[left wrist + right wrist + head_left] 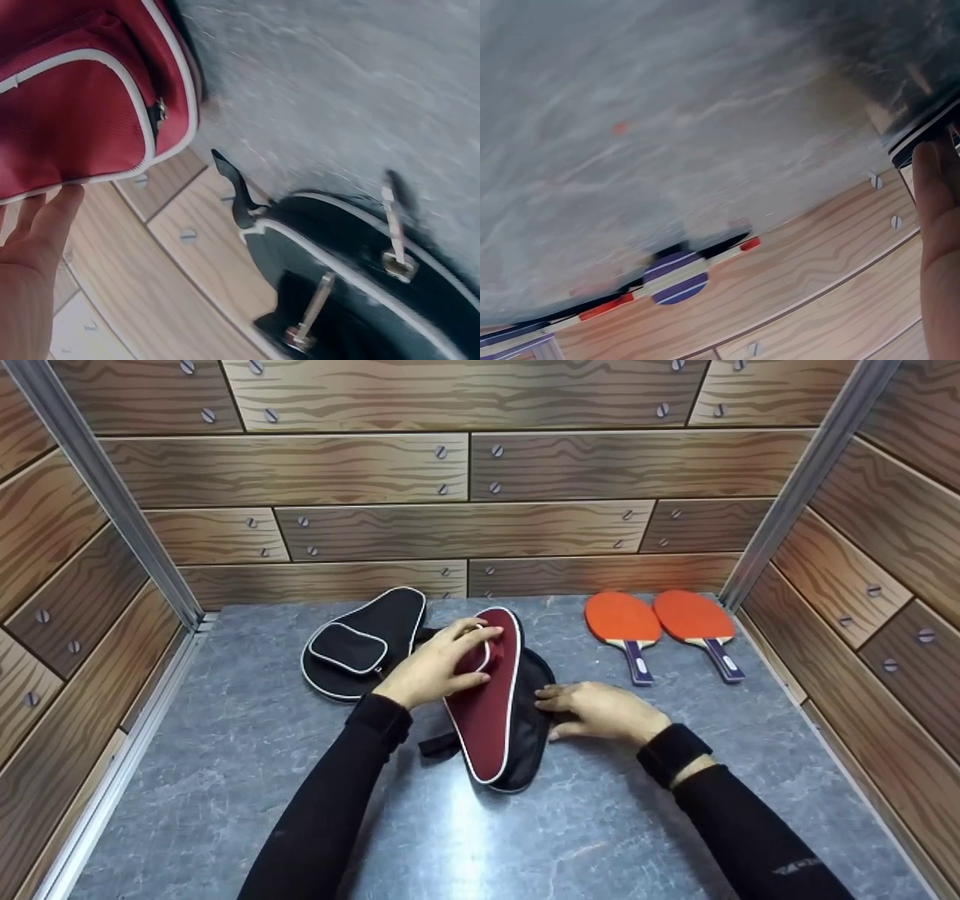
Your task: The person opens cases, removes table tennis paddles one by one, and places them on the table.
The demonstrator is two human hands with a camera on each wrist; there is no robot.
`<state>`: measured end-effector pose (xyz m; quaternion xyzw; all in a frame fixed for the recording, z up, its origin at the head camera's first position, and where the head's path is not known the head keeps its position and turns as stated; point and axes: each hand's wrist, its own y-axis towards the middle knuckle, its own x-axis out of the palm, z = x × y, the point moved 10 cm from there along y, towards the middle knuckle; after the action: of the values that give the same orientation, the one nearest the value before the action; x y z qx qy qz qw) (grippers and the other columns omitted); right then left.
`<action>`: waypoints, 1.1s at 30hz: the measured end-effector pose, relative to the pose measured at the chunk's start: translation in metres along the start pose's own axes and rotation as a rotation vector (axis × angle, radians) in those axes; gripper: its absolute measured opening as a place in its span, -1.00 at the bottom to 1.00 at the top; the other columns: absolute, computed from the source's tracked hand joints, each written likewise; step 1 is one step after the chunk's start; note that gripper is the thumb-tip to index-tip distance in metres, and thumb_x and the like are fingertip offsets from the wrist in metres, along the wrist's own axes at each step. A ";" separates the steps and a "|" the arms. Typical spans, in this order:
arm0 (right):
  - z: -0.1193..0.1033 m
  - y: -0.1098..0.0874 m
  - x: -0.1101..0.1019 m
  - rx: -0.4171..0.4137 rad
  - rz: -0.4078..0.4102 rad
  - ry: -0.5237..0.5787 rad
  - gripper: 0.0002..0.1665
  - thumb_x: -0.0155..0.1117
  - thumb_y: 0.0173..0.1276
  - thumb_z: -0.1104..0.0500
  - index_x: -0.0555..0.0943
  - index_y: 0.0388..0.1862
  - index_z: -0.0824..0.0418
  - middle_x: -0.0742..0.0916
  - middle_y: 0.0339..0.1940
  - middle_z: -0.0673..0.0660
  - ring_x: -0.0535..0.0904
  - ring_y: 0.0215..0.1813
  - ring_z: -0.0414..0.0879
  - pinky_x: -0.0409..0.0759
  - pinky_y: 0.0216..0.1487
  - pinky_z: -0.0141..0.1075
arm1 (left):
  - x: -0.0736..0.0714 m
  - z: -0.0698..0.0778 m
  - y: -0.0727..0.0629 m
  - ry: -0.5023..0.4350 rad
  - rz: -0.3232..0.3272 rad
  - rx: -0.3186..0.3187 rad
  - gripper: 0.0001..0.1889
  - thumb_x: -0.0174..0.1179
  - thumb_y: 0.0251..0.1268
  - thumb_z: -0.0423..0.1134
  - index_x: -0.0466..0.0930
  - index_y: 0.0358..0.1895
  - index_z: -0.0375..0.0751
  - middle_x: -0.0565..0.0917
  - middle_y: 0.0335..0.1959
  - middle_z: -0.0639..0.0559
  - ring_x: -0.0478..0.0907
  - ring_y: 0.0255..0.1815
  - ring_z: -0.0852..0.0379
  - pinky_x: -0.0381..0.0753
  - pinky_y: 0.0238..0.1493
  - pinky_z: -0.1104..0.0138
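In the middle stands a red paddle case [487, 727] with white piping, its narrow end toward me. A black panel [529, 735] shows along its right side. My left hand [439, 664] grips the bulging front pocket from the left, thumb and fingers spread around it. The left wrist view shows fingers [49, 221] at the edge of the red pocket [75, 127]. My right hand [604, 712] touches the black panel's right edge with extended fingers, thumb apart. In the right wrist view, a fingertip [924, 161] meets the dark, white-edged rim.
A black paddle case [352, 649] with a zipped pocket lies left of the red one. Two orange table tennis paddles [622, 619] [694, 619] lie at the back right, handles toward me. Wood-patterned walls [375, 469] enclose the grey tabletop [225, 780].
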<state>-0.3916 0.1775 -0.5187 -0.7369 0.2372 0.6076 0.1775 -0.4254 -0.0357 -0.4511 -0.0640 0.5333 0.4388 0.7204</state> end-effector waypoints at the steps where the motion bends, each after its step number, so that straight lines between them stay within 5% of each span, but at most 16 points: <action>1: 0.001 -0.002 -0.001 0.001 0.005 0.001 -0.30 0.55 0.64 -0.17 0.78 0.55 0.22 0.81 0.59 0.24 0.72 0.68 0.22 0.74 0.65 0.17 | 0.002 0.001 0.002 0.011 -0.007 -0.002 -0.21 0.54 0.63 0.00 0.46 0.81 0.08 0.53 0.74 -0.11 0.53 0.77 -0.18 0.54 0.82 -0.07; 11: 0.014 -0.025 -0.019 0.010 0.045 -0.020 -0.35 0.57 0.64 -0.15 0.82 0.50 0.19 0.86 0.51 0.23 0.79 0.60 0.21 0.75 0.62 0.18 | 0.029 0.019 0.024 0.098 -0.091 0.034 -0.21 0.53 0.63 -0.06 0.45 0.80 -0.07 0.56 0.74 -0.23 0.56 0.74 -0.31 0.53 0.82 -0.15; 20: 0.031 -0.043 -0.033 0.111 0.087 -0.009 -0.37 0.51 0.71 -0.11 0.77 0.57 0.19 0.81 0.59 0.22 0.76 0.64 0.18 0.71 0.66 0.19 | 0.059 0.029 0.039 0.195 -0.188 0.036 -0.23 0.52 0.64 -0.07 0.48 0.79 -0.09 0.58 0.74 -0.24 0.58 0.74 -0.32 0.53 0.83 -0.15; 27: 0.032 -0.045 -0.036 0.135 0.095 -0.004 -0.37 0.49 0.73 -0.11 0.76 0.59 0.18 0.80 0.60 0.23 0.75 0.65 0.19 0.70 0.67 0.21 | 0.075 0.029 0.040 0.206 -0.241 0.024 -0.25 0.51 0.64 -0.05 0.51 0.76 -0.15 0.61 0.72 -0.24 0.59 0.74 -0.29 0.55 0.82 -0.10; 33: 0.023 -0.045 -0.041 0.134 0.118 -0.030 -0.38 0.50 0.72 -0.11 0.76 0.59 0.14 0.81 0.60 0.20 0.76 0.63 0.17 0.72 0.65 0.21 | 0.073 0.028 0.033 0.207 -0.237 0.044 -0.37 0.45 0.70 -0.08 0.60 0.68 -0.21 0.63 0.69 -0.29 0.59 0.74 -0.27 0.54 0.83 -0.08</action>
<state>-0.3911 0.2324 -0.4845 -0.6990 0.3177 0.6107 0.1937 -0.4250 0.0411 -0.4870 -0.1554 0.6028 0.3300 0.7096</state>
